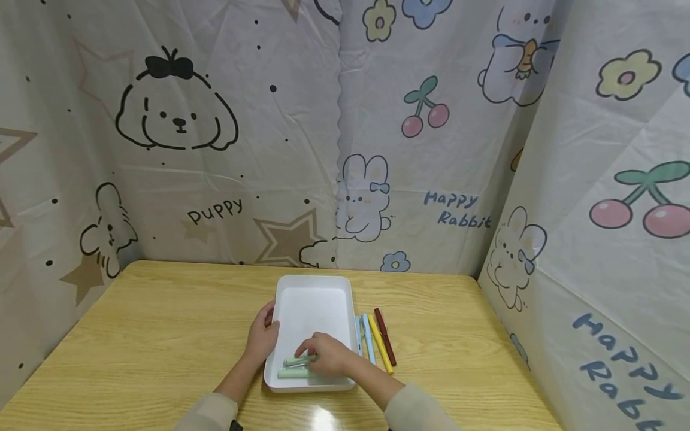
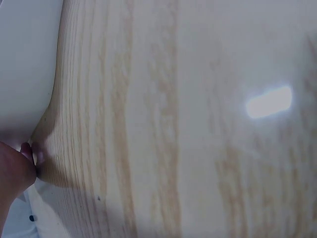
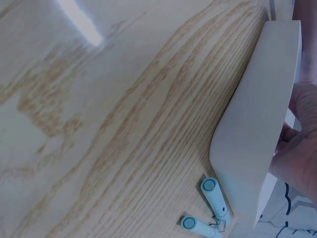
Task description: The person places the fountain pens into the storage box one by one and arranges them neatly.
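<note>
A white rectangular tray lies lengthwise on the table. My left hand grips its left side, thumb at the rim; the left wrist view shows only part of that hand against the tray's outer wall. Over the near end of the tray, the fingers of my right hand pinch a light green pen. Just nearer lies another light green pen on the tray floor, partly hidden by the hand. In the right wrist view, the tray wall hides most of the right fingers.
Right of the tray lie two light blue pens, a yellow pen and a dark red pen, roughly side by side. The wooden table is bordered by printed curtains at the back and sides.
</note>
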Demonstrator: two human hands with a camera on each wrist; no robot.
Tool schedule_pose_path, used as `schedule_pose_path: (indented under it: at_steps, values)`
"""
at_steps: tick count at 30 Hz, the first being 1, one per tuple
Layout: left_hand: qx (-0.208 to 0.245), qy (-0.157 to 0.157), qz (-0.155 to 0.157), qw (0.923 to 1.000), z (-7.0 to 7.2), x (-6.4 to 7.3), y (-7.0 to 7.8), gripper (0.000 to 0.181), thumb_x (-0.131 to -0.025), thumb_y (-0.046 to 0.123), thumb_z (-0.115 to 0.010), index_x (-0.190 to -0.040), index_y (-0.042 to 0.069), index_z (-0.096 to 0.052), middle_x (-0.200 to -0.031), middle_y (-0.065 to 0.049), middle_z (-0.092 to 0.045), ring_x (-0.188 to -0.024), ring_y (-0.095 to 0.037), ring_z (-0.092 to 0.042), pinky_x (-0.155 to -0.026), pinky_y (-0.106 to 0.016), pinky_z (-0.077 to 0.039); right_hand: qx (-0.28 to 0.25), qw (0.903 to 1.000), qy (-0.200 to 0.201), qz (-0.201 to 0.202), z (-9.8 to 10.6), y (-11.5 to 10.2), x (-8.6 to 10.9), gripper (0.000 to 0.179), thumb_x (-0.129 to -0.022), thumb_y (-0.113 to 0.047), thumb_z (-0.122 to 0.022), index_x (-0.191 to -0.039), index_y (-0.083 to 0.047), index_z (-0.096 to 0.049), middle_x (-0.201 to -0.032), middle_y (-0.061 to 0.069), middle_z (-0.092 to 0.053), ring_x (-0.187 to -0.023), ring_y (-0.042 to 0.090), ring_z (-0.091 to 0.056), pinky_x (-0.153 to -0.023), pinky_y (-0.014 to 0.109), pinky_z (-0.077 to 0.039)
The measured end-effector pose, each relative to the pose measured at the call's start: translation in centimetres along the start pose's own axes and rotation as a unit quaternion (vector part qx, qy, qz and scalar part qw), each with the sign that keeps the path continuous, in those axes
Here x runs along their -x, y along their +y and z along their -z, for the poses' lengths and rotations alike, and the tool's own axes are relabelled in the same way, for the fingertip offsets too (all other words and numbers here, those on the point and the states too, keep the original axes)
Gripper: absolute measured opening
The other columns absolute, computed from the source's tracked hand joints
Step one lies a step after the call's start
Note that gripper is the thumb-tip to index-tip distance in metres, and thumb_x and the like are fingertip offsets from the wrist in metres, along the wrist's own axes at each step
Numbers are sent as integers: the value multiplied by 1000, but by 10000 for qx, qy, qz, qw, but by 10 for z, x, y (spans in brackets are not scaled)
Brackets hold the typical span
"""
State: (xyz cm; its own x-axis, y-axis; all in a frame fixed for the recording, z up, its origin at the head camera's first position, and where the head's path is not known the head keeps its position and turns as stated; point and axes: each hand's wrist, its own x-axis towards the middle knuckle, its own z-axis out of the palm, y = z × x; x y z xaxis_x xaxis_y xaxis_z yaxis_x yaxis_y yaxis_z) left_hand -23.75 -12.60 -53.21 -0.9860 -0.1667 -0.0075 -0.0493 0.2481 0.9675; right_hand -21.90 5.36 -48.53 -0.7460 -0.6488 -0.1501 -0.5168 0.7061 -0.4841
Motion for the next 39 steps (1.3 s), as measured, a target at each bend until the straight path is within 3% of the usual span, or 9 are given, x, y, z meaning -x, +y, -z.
schedule_pose_path:
  at_steps: [39]
  values:
    - [37,28,30,10000,0,1,2,51,-94,-1,-39,-144,1,-31,-140,-26,-40,-124,-38,-45,-100,-49,-42,-340,9993,-31,129,3,2,-1,27,-76,-7,-64,-101,-16,-71,-87,-2,-63,-71,0,-51,-66,14,-45]
